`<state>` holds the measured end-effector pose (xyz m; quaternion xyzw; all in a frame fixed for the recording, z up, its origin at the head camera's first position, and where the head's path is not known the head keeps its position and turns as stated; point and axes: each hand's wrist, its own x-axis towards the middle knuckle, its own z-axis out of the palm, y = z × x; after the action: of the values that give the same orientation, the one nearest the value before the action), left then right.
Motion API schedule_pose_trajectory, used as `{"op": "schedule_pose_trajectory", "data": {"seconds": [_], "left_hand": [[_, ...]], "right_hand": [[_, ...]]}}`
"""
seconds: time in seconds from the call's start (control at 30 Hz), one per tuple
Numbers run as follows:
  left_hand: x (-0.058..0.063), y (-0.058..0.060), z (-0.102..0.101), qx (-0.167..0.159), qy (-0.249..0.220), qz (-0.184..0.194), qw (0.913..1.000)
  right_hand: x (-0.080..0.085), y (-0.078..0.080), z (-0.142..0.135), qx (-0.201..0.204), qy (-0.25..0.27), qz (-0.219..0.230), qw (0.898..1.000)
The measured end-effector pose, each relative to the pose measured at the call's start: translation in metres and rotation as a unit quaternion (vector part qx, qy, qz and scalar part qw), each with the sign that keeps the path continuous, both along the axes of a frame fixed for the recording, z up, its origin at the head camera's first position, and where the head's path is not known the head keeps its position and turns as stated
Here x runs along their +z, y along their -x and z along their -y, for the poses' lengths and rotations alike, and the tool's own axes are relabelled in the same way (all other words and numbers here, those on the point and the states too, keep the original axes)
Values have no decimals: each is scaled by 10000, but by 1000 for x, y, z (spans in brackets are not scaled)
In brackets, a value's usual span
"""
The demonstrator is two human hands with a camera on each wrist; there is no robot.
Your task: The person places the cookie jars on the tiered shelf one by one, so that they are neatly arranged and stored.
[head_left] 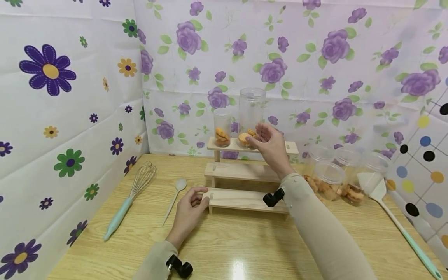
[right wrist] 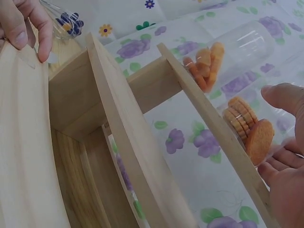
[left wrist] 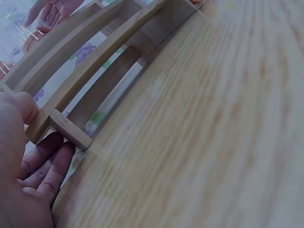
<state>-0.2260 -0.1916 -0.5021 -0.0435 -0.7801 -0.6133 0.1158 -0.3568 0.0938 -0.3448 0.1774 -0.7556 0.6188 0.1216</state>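
A three-tier wooden stand (head_left: 245, 196) stands on the table. My left hand (head_left: 190, 208) grips the left end of its lowest tier; in the left wrist view the thumb lies by the board's end and the fingers (left wrist: 59, 164) curl against the leg. On the top tier are a tall clear jar (head_left: 252, 107) with round biscuits (right wrist: 249, 123) in its bottom and, to its left, a shorter clear jar (head_left: 222, 120) with biscuits. My right hand (head_left: 273, 147) is beside the tall jar's lower part, its fingers relaxed and thumb apart from them. Whether it touches the jar cannot be told.
Several clear jars (head_left: 329, 173) holding biscuits stand right of the stand. A spatula (head_left: 402, 225) with a mint handle lies beside them. Left of the stand lie a whisk (head_left: 127, 204) and a pale spoon (head_left: 175, 196). Flowered cloth (head_left: 196, 77) hangs behind.
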Motion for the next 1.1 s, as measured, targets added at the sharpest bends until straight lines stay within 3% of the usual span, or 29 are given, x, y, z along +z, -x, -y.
{"op": "schedule_pose_trajectory", "data": {"seconds": [0.17,0.4,0.77,0.93,1.1], "left_hand": [[-1,0,-1,22,54,-12,10000],[-1,0,-1,57,114,17,9999],[2,0,-2,70,45,-18,10000],[2,-1,-3,83,15,-26,10000],[2,-1,-3,83,36,3,10000]], "right_hand": [[2,-3,-3,-95,-129,87,9998],[13,-15,-12,-157,103,-320,9993],[45,-64,-44,-212,431,-1145,9923],[52,-81,-67,-410,513,-1480,9868],[52,-96,-93,-660,624,-1541,9839]]}}
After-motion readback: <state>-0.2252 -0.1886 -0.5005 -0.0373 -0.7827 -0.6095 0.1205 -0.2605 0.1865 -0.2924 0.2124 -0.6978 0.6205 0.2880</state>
